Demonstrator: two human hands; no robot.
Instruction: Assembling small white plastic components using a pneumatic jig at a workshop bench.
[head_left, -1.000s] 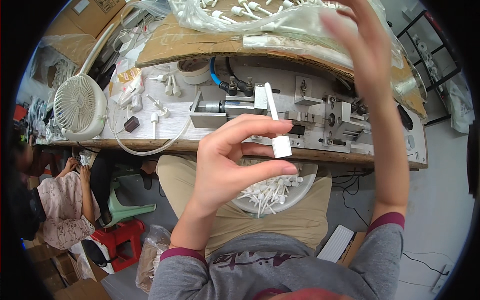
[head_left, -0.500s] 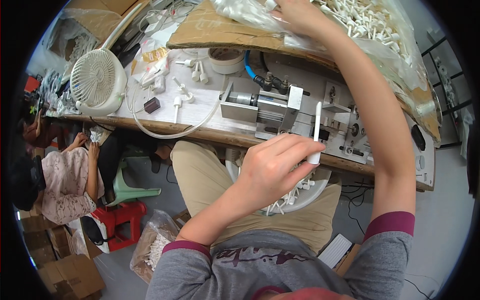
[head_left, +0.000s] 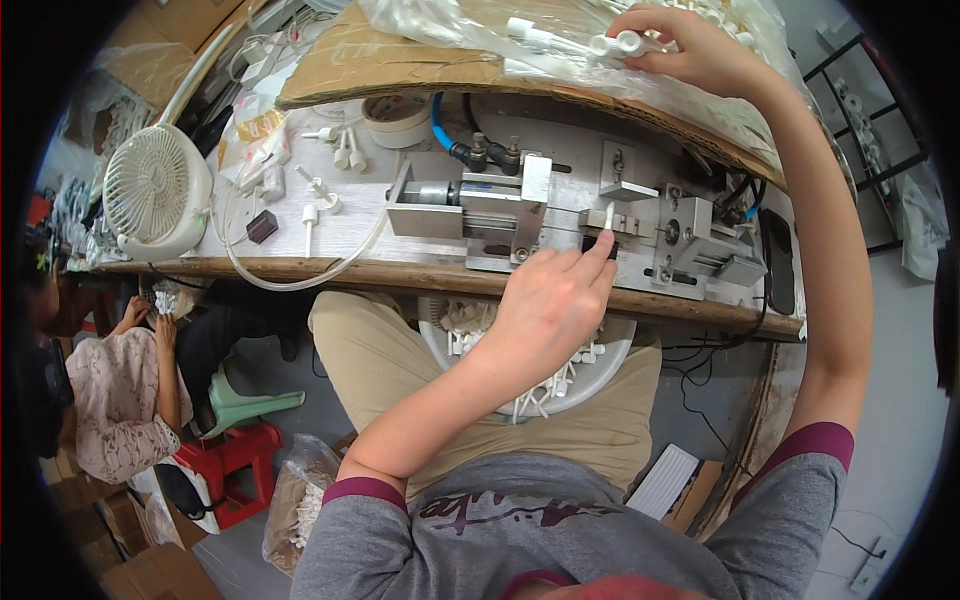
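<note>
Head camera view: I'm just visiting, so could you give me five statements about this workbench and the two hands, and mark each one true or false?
1. The left hand has a finger at a slim white piece by the metal machine. True.
2. The right hand is resting on the fan. False: it is over the far, plastic-covered cardboard, with white pieces between its fingers.
3. The fan stands at the left part of the workbench. True.
4. The basin of white parts sits on the workbench top. False: the basin is below the front edge, between the person's legs.
5. A roll of tape lies left of the blue tube. True.
</note>
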